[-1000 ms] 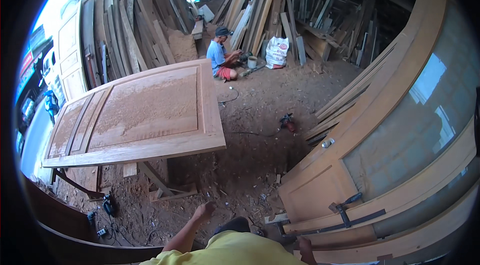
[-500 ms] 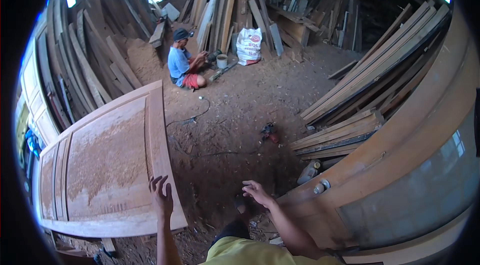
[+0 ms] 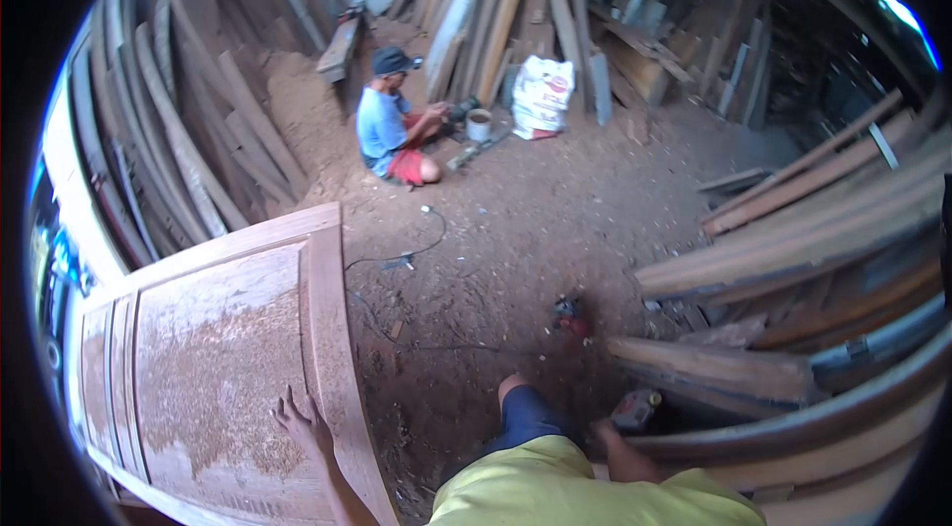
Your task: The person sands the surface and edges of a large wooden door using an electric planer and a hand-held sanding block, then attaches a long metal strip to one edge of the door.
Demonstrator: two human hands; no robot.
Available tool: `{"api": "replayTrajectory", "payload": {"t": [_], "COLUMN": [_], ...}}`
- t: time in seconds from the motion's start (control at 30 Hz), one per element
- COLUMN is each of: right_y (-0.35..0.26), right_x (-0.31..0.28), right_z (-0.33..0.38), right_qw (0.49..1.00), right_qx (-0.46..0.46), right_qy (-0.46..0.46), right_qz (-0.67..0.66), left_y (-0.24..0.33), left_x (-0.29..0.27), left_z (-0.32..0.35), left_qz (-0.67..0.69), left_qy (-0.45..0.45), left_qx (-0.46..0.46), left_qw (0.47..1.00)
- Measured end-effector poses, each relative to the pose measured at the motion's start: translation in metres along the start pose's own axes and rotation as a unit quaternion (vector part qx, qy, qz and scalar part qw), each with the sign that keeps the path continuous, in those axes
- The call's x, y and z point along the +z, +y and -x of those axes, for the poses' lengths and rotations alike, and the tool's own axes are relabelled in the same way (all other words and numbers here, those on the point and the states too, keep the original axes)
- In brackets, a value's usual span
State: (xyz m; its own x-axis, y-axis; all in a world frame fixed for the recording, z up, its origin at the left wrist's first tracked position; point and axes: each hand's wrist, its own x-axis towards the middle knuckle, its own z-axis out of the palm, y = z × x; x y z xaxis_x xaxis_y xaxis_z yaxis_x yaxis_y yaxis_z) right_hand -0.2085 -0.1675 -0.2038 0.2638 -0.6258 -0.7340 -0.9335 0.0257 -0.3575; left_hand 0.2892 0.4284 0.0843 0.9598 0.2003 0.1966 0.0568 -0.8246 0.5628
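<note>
My left hand (image 3: 303, 425) is open, fingers spread, over the near right part of a wooden panelled door (image 3: 335, 352). Whether the fingertips touch the wood, I cannot tell. Sawdust lies thick over the door's recessed panel. On the other side, my right hand (image 3: 606, 433) is low beside my knee, by the long curved-looking edge of a wooden piece (image 3: 734, 441). Motion blur hides its fingers. Just beyond it lies a plastic jug (image 3: 636, 410) with a pale cap.
A red and black power tool (image 3: 570, 318) sits on the dirt floor, near a dark cord (image 3: 446, 347). Stacked planks (image 3: 793, 233) fill the right side. Farther off, a seated person (image 3: 390, 124) works beside a bucket (image 3: 478, 125) and a white sack (image 3: 542, 98). Boards (image 3: 511, 5) lean behind.
The view has shifted, so the scene sits farther right and lower. My right hand has dropped down and outward. The broad door face with a knob at right has gone from view.
</note>
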Motion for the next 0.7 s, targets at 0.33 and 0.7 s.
{"api": "replayTrajectory", "payload": {"t": [0.33,0.7], "right_y": [-0.251,-0.977], "right_x": [-0.032,0.043], "right_z": [-0.153,-0.228], "right_qw": [0.978,0.932], "right_qx": [0.063,-0.316], "right_qy": [-0.116,-0.17], "right_qz": [0.164,0.051], "left_y": [-0.027,-0.017], "left_x": [0.082,0.107], "left_z": [-0.163,-0.188], "left_qz": [-0.072,-0.316], "left_qy": [0.178,0.216], "left_qx": [-0.35,-0.446], "left_qw": [0.917,0.809]}}
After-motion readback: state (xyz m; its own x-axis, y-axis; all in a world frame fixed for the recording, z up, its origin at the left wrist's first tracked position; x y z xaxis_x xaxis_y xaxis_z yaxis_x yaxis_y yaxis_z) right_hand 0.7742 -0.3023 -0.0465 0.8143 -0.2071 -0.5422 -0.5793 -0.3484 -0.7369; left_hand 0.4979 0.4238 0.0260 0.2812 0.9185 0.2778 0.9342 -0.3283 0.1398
